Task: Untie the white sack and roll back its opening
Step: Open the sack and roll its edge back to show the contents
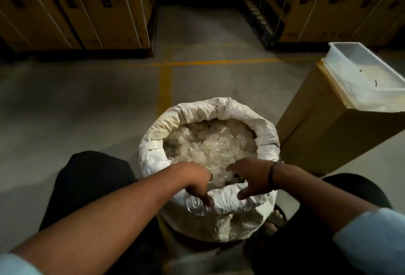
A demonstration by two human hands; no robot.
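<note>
While both hands gripped the near rim, left hand (pixel 197 183) and right hand (pixel 252 179), the white sack (pixel 210 121) stood open on the floor; an uneven tug might have tipped it, spilling its contents.

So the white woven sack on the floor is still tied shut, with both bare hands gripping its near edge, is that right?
Not quite. The head view shows the white woven sack already open, its rim rolled back and pale clumpy filling exposed. The rest holds: the left hand and right hand both grip its near edge.
</note>
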